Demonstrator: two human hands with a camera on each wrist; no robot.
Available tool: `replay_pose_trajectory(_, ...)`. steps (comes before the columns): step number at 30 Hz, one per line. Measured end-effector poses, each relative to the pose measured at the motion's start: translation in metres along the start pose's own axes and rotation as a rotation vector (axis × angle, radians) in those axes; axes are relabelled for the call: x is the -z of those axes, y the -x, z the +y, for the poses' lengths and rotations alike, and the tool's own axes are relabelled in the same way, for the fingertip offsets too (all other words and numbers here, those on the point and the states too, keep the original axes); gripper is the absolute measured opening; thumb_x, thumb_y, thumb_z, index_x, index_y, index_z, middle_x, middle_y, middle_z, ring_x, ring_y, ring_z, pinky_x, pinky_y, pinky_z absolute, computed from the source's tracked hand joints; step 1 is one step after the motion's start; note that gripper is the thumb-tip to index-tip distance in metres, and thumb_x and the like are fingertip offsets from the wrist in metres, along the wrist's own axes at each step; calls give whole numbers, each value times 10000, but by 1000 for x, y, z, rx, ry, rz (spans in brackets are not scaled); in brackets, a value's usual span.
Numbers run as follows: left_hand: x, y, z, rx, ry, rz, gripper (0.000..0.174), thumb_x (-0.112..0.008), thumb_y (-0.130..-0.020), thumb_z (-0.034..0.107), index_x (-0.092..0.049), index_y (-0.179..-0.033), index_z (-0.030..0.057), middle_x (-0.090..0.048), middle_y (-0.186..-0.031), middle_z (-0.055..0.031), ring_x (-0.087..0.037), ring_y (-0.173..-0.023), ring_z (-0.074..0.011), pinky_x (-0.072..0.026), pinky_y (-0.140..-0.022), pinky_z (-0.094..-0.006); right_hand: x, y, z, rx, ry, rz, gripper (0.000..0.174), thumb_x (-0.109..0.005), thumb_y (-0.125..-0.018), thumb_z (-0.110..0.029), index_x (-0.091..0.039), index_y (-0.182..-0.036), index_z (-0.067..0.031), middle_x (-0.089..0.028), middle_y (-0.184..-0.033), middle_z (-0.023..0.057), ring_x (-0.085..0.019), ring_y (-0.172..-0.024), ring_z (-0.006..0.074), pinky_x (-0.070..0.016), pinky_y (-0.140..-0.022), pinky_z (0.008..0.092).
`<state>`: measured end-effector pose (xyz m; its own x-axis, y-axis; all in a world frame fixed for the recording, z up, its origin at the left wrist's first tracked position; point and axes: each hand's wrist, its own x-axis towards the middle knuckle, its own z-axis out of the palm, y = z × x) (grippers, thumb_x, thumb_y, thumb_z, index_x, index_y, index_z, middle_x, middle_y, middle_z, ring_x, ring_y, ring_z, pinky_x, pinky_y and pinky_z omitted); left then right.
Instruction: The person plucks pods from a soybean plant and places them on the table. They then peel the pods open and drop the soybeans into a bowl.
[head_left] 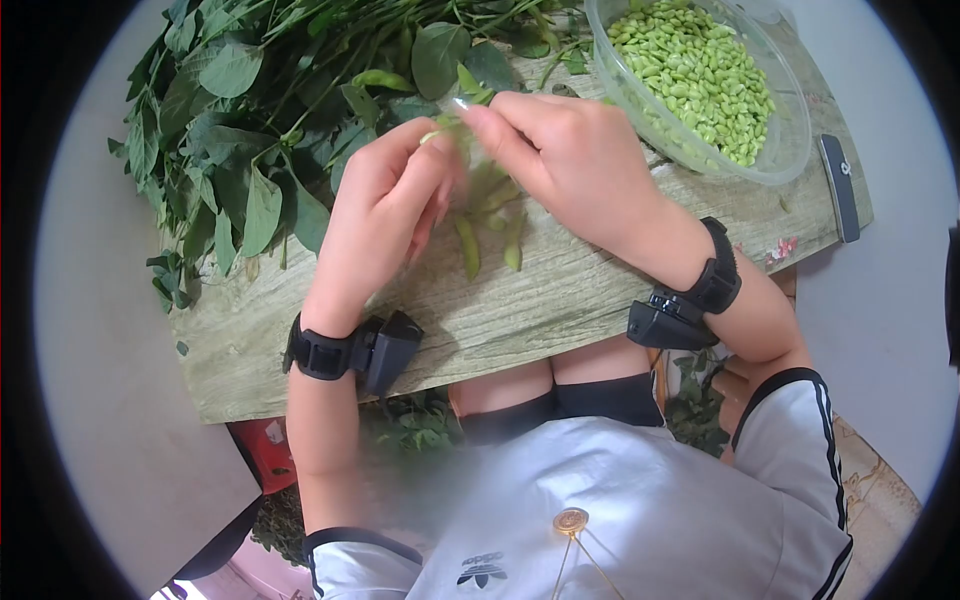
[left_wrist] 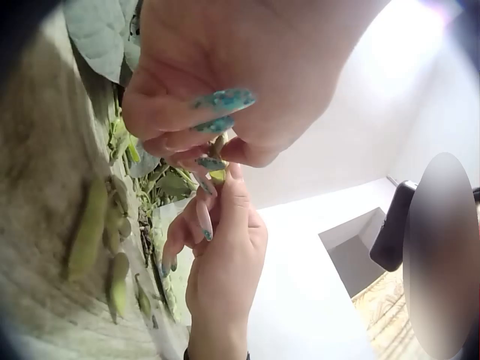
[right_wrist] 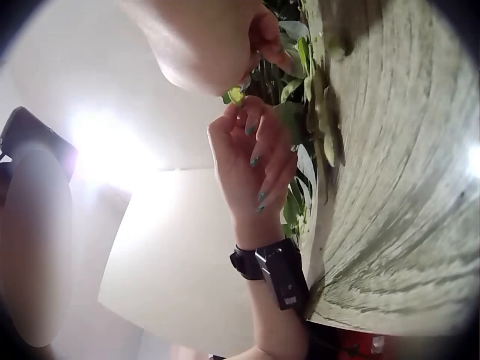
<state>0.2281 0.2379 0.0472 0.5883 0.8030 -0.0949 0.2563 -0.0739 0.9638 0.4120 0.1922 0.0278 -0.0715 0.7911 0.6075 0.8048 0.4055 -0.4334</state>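
Observation:
In the head view my left hand (head_left: pixel 385 195) and right hand (head_left: pixel 570 150) meet over the table, fingertips close together. Between them is a green bean pod (left_wrist: pixel 217 175), pinched by both hands in the left wrist view. The right wrist view shows the pod (right_wrist: pixel 236 96) at the left thumb and fingertip, with the right fingers partly hidden behind their own hand. Several loose pods (head_left: pixel 467 245) lie on the wood-patterned table (head_left: pixel 480 310) below the hands. To the right, a clear plastic tub (head_left: pixel 797 140) holds many shelled green beans (head_left: pixel 690 75).
Leafy bean stalks (head_left: pixel 235 130) are heaped over the table's far left, reaching behind the hands. A dark flat bar (head_left: pixel 840 190) lies near the right edge. Below the front edge are more leaves (head_left: pixel 415 425) and a red object (head_left: pixel 268 450).

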Motion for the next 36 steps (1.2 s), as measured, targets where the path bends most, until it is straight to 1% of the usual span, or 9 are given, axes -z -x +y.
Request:
replay_pose_trajectory(8,-1,2,1,-22,101,19,293,-419,-1038,233,-562,-880,32,-441,-585,55,-364,-438,-24,-295,-388,-201,3,-1,-3,-58,-167,-8,234,-600,-965,-227,-652,-833,-41,-492,-588,130,-532,-512,247,-388,-483,352)
replay_pose_trajectory(11,2,2,1,-72,55,-4,293,-422,-1042,239,-588,-926,26,-481,-611,50,-397,-454,-21,-306,-397,-193,4,-2,-4,-134,-291,-8,388,-562,-978,-330,-606,-690,-75,-577,-576,107,-559,-508,313,-447,-471,387)
replay_pose_trajectory(14,7,0,-3,-188,-33,23,306,-415,-1046,242,-610,-967,19,-534,-651,28,-438,-464,-25,-327,-405,-185,6,-2,-2,-197,-411,8,393,-550,-998,-312,-601,-708,-52,-522,-511,67,-533,-451,228,-424,-451,332)
replay_pose_trajectory(16,20,-7,-7,-309,36,102,323,-401,-1051,245,-619,-998,13,-572,-692,3,-472,-473,-33,-346,-409,-181,17,-6,-4,-345,-722,25,339,-485,-1042,-306,-603,-876,-35,-464,-608,-34,-495,-492,56,-395,-445,197)
replay_pose_trajectory(19,33,-12,-7,-333,14,201,352,-341,-1050,256,-563,-1006,-13,-569,-779,-44,-482,-534,-59,-339,-405,-193,23,-9,-4,-270,-961,53,332,-449,-1051,-324,-588,-937,-45,-453,-638,-32,-485,-484,55,-405,-449,191)
replay_pose_trajectory(22,39,-14,-11,-341,59,229,361,-333,-1049,250,-573,-1029,-19,-563,-771,-36,-463,-513,-55,-319,-396,-193,7,8,-26,236,-1052,-276,402,-536,-1003,-356,-575,-1243,-36,-637,-707,65,-590,-517,187,-484,-491,294)
replay_pose_trajectory(24,36,-15,-10,-341,47,245,369,-354,-1054,256,-603,-1055,-17,-573,-750,-28,-445,-475,-41,-312,-385,-188,28,21,-47,274,-780,-961,430,-633,-914,-422,-615,-1187,-91,-639,-660,135,-618,-570,328,-493,-550,438)
replay_pose_trajectory(31,22,-14,1,-384,-119,286,355,-427,-1057,251,-651,-1184,6,-602,-706,7,-394,-430,9,-269,-368,-165,3,44,-36,447,-781,-1030,319,-656,-886,-424,-693,-951,-114,-681,-752,70,-649,-661,301,-495,-565,396)
replay_pose_trajectory(36,-2,-22,61,-474,-352,142,266,-488,-1009,147,-703,-939,6,-642,-729,6,-375,-447,25,-261,-396,-169,-4,53,-39,354,-895,-948,496,-625,-861,-540,-707,-845,-51,-626,-622,142,-609,-614,366,-475,-577,447)
